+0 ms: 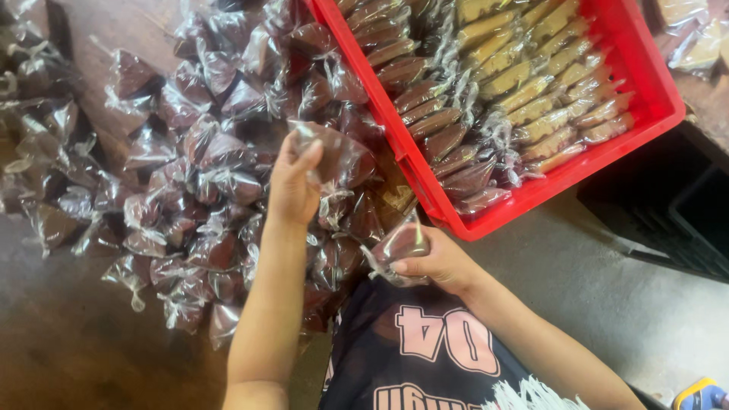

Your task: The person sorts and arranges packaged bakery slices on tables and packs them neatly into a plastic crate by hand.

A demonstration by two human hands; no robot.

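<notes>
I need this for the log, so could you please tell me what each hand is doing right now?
Left hand: closed on a brown wrapped packet.
Right hand: closed on another brown packet.

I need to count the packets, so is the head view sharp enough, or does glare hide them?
Head view: fairly sharp at the left hand and right hand; white glare streaks the clear wrappers of the dark packets; red crate brightly lit; top-left corner dim, packet edges merging there.

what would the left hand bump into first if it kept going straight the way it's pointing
The left hand, holding a wrapped brown packet, points up and away from the person. It would probably meet the pile of packets first, beside the red crate; depth is unclear.
</notes>
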